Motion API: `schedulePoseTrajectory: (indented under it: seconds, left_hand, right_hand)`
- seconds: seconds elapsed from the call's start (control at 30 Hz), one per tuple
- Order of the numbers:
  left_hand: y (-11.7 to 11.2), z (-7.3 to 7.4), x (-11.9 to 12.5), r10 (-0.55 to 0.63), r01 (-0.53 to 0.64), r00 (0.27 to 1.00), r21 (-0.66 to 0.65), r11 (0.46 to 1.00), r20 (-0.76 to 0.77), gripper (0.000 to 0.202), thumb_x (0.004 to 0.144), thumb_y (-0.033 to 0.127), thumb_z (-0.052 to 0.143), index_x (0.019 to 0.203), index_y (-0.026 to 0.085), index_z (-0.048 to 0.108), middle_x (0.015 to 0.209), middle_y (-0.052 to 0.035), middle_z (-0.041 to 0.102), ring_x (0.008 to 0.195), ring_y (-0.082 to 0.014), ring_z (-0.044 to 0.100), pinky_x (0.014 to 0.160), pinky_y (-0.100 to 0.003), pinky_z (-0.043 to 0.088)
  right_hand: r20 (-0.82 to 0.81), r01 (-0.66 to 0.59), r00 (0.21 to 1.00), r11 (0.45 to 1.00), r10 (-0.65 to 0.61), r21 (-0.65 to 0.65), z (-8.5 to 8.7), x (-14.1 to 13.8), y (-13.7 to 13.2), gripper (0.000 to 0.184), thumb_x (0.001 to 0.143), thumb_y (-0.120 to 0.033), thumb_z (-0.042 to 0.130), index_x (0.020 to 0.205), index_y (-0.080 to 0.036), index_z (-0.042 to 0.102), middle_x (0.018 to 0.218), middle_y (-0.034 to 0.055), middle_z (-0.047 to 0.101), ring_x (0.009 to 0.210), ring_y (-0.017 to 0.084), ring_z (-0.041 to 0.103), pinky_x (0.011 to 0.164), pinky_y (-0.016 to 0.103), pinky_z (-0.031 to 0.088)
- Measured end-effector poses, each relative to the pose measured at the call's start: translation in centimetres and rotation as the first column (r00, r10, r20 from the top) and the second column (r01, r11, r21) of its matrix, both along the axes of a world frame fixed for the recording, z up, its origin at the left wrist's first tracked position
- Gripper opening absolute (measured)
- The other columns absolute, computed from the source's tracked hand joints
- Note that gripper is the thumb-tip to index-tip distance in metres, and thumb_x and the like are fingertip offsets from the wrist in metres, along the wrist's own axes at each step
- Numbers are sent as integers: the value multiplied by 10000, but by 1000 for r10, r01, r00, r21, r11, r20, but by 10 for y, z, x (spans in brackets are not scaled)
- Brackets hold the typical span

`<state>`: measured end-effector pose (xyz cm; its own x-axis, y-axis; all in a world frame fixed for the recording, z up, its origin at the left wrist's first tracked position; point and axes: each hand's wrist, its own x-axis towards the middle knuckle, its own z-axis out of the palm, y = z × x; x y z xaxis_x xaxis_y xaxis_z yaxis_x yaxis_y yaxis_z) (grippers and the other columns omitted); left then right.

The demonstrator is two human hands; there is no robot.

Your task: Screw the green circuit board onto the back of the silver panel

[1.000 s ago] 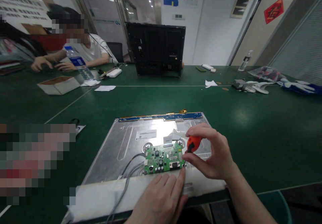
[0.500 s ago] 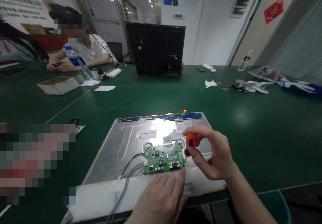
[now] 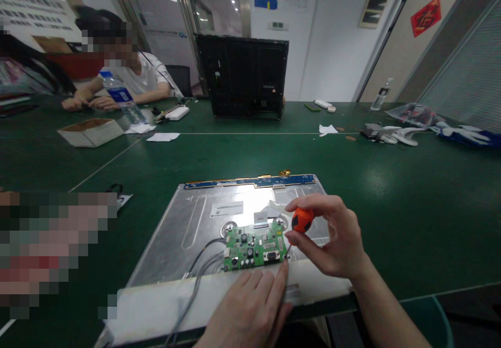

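Observation:
A silver monitor back panel (image 3: 195, 228) lies flat on the green table (image 3: 391, 191) in front of me. A small green circuit board (image 3: 254, 249) sits on it, with grey cables (image 3: 198, 272) running off toward me. My right hand (image 3: 332, 238) pinches the orange and black handle of a screwdriver (image 3: 300, 220), whose tip stands at the board's right corner. My left hand (image 3: 250, 306) lies flat on the panel's near white edge, fingers stretched out, fingertips beside the board.
A black monitor shell (image 3: 245, 76) stands upright at the far side. A cardboard box (image 3: 91, 131), a water bottle (image 3: 121, 100) and papers lie far left, where another person sits. Gloves and bags (image 3: 410, 129) lie far right. The table edge runs close on my right.
My right hand's fingers have shifted round the screwdriver handle, which has turned slightly in place. My left hand has stayed put. The person at the far left has moved their hands.

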<state>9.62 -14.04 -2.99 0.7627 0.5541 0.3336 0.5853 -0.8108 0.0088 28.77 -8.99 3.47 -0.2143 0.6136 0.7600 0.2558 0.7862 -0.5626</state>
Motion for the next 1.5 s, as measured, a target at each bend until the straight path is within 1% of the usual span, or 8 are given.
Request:
schedulePoseTrajectory:
  seconds: [0.27,0.57,0.77,0.87,1.0,1.23,1.37,1.5]
  left_hand:
    - [0,-1,-1,-1,1,1000,-10,1000,-23,381,989,242,337,1295,57,471,857,-103,643,722,-236,629,636,-373,544]
    - [-1,-2,0,4,-4,1000,-6,1000,-2,395,995,237,318,1308,43,461,856,-110,646,712,-238,631,625,-373,544]
    - [0,-3,0,8,-8,1000,-20,1000,4,388,991,229,328,1312,58,462,864,-102,646,724,-232,629,643,-371,541]
    - [-1,-3,0,3,-3,1000,-10,1000,-3,389,993,233,318,1308,59,466,866,-103,649,718,-230,627,637,-369,539]
    - [-1,-2,-1,13,-13,1000,3,1000,2,388,999,241,307,1300,63,475,862,-107,652,719,-227,627,636,-355,532]
    - [0,-1,0,2,-1,1000,-4,1000,8,387,1004,238,297,1294,51,473,856,-110,654,706,-229,633,627,-353,536]
    - [1,-4,1,1,-1,1000,8,1000,10,393,1005,249,298,1296,47,470,851,-109,653,707,-233,632,629,-364,538]
    - [0,-4,0,7,-7,999,10,1000,31,386,1006,249,302,1291,62,482,846,-102,652,713,-225,626,636,-353,531]
  right_hand:
    - [25,-48,999,996,46,74,7,2,-1,458,740,-33,602,1171,-185,580,1052,81,638,946,206,621,737,337,558]
    - [56,44,997,992,-51,116,4,2,1,472,741,-141,727,1177,-210,558,976,50,624,825,167,607,629,288,543]
    - [23,30,999,999,-30,31,3,1,-3,472,774,-86,601,1221,-207,511,957,51,670,742,154,625,616,296,536]
    - [32,8,999,1000,-8,17,3,1,-4,449,766,-83,580,1197,-199,527,958,57,670,787,175,641,683,334,549]
    - [46,11,999,997,-15,73,4,2,0,446,762,-149,689,1176,-222,539,1012,67,637,919,209,627,723,353,562]
    - [79,38,996,996,-44,83,8,2,0,415,780,-89,658,1169,-210,583,1019,48,571,800,126,573,633,257,532]
    - [65,4,998,998,-8,59,8,2,-1,476,764,-40,594,1217,-181,549,1042,71,606,847,154,592,610,262,525]
    - [66,6,998,997,-11,77,5,2,1,478,766,-112,678,1214,-204,538,987,57,636,815,161,608,605,274,538]
